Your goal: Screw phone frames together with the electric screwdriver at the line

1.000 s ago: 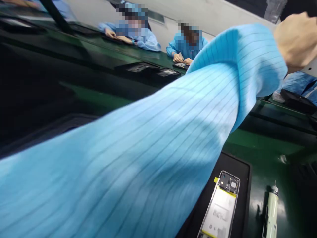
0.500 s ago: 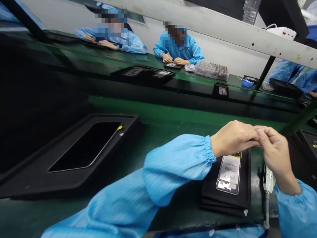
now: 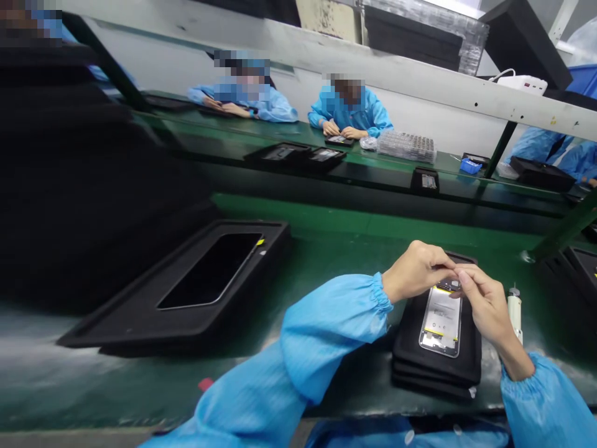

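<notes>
My left hand [image 3: 416, 272] and my right hand [image 3: 487, 308] meet with their fingertips together just above the top end of an opened smartphone [image 3: 441, 320]. The phone lies face down with its silver frame and pale battery showing, on a stack of black foam trays [image 3: 410, 339]. Anything held between my fingertips is too small to see, and my fingers hide the phone's top edge. A pale electric screwdriver [image 3: 515, 311] stands just right of my right hand, apart from it.
To the left on the green bench lies a black foam tray [image 3: 233, 311] holding a dark phone screen. Another black tray [image 3: 578, 274] sits at far right. Co-workers [image 3: 349, 106] in blue smocks work across a further bench, with trays and a clear parts tray [image 3: 405, 146].
My sleeve no longer fills the view as it did a second ago. My hands have come together above the phone, and the view has shifted, bringing the screwdriver's top into sight.
</notes>
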A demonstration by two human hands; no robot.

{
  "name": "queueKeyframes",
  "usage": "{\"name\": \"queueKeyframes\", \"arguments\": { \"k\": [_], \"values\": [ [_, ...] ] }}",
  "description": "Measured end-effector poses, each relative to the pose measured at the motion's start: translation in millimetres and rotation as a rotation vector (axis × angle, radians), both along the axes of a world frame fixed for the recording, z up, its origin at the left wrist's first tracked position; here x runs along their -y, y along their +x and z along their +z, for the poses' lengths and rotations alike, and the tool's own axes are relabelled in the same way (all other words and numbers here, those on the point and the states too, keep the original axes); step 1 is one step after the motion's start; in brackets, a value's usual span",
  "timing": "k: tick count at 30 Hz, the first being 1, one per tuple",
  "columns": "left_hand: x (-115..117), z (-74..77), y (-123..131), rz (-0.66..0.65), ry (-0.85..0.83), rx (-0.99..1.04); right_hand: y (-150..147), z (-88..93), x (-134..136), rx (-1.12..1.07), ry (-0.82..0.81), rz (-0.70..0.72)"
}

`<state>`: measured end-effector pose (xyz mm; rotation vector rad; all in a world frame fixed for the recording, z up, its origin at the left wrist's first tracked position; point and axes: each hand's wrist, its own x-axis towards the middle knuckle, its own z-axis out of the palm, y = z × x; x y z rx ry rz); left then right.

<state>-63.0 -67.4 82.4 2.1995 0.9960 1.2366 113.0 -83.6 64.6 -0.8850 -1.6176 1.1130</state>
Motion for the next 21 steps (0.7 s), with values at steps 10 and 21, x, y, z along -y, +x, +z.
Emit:
{"name": "queueKeyframes", "arguments": {
  "k": [10, 21],
  "values": [
    [1, -42.5, -21, -0.097, -0.651, 0.522, -5, -29.2, -6, -0.062, -0.146, 0.214],
    [24, -83.5, -76, 0.315, -0.564, 0.644, 183, -102.1, -44, 1.558, 1.039, 0.103]
  ]
}}
